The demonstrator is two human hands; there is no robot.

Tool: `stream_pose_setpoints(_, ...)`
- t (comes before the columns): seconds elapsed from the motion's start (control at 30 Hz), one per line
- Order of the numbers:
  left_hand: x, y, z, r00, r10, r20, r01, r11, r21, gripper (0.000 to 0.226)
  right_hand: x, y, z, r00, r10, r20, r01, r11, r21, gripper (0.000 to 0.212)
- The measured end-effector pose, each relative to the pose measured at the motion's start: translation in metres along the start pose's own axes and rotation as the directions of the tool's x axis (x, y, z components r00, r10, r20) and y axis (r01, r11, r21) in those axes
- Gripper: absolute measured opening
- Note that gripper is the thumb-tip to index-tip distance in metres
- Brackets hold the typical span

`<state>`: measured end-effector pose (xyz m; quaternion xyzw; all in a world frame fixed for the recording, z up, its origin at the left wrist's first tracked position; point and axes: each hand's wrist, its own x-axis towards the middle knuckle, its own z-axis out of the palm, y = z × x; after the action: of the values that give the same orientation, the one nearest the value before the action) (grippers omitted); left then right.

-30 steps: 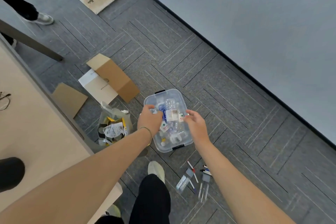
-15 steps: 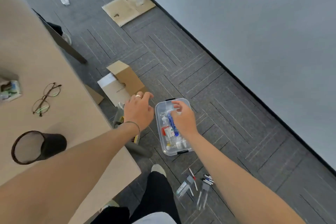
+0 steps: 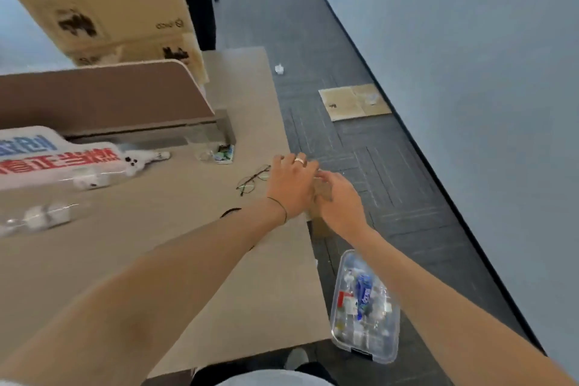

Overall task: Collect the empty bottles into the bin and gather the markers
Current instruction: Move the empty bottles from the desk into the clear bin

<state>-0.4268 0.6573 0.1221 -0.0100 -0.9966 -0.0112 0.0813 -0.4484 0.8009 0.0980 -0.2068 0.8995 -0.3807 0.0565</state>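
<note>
A clear plastic bin [image 3: 334, 316] with black latches stands on the grey carpet at the lower right, holding several empty bottles [image 3: 363, 291]. On the beige table [image 3: 188, 260] a clear bottle [image 3: 40, 218] lies at the far left, blurred. A crumpled bottle with a green-blue label [image 3: 219, 153] lies near the divider. My left hand [image 3: 291, 185] hovers over the table's right edge with relaxed fingers and a ring. My right hand [image 3: 340, 204] is right beside it, just off the edge, with nothing visible in it. No markers are in view.
Glasses [image 3: 250, 180] lie on the table just left of my left hand. A brown divider [image 3: 103, 94], stacked cardboard boxes [image 3: 103, 3] and a white sign [image 3: 56, 157] fill the table's back. Flat cardboard [image 3: 354, 102] lies on the floor by the wall.
Both hands lifted away from the bin and now meet above the table edge. The view swung up and left, so the table fills the frame and the markers dropped out of sight.
</note>
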Motion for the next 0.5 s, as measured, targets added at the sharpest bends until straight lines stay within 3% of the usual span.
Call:
stream_pose_setpoints(0.23, -0.044, -0.148, -0.042, 0.958, -0.287, 0.019, 0.286, 0.957, 0.04, 0.042, 0.055, -0.12, 0.07, 0.968, -0.203, 0.151, 0.21, 0.977, -0.035, 0.045)
stream_pose_setpoints(0.5, -0.13, -0.315, -0.047, 0.878, -0.47, 0.091, 0.457, 0.879, 0.131, 0.043, 0.1, -0.233, 0.181, 0.922, -0.303, 0.239, 0.32, 0.947, -0.033, 0.047)
